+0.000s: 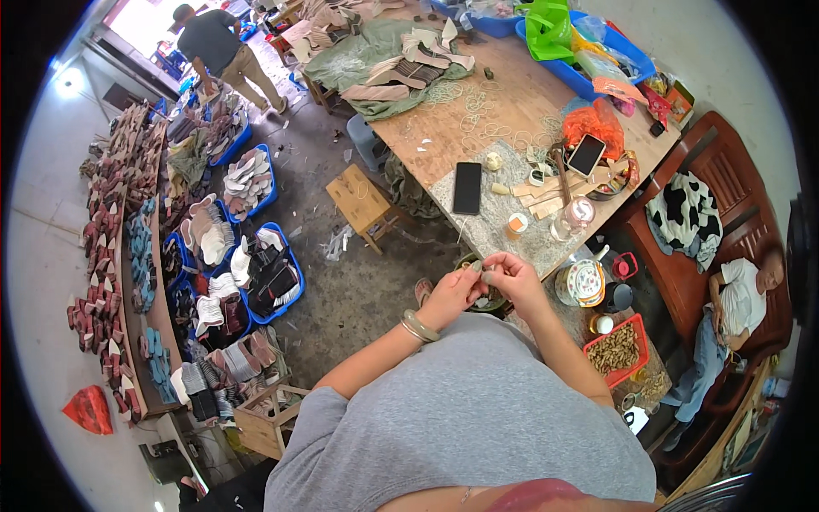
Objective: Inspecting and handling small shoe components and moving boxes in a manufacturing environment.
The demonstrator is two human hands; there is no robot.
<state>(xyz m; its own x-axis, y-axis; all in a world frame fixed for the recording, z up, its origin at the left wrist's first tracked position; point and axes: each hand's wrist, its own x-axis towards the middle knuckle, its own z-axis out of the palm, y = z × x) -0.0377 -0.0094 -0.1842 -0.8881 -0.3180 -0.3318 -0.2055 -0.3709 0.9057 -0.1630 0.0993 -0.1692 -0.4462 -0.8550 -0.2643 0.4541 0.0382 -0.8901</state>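
**Hands meet over a small pale piece at the edge of the surface**

Hands first, since they are nearest: the left hand [454, 294], with a pale green bangle [420, 327] on its wrist, and the right hand [515, 280] are raised together in front of the grey-shirted body. The fingers [474, 270] of the left hand are pinched narrow on a small pale piece [479, 267], and the fingers of the right hand close in on the same piece from the other side, so both hands appear to hold it between them. What the piece is cannot be told at this size. It sits in the air just above the near edge of the surface, not resting on anything.

The step in hand looks like fine fingertip work on that piece, such as picking, peeling or fitting. The next move would call for a steady pinch and small, careful motion, since the piece is tiny and easy to drop.

Just beyond the hands stand a round patterned tin [580, 282], a red basket [616, 349] of brownish bits and a dark cup [617, 296]. Farther along the wooden surface [426, 136] lie a black phone [467, 188], a second phone [586, 154], a glass jar [572, 218], scattered rubber bands [479, 111] and a green cloth [358, 60] heaped with shoe parts. To the left, blue crates [271, 275] of insoles sit on the floor. A person [735, 307] rests on a wooden bench at right; another person [220, 47] stands far off.
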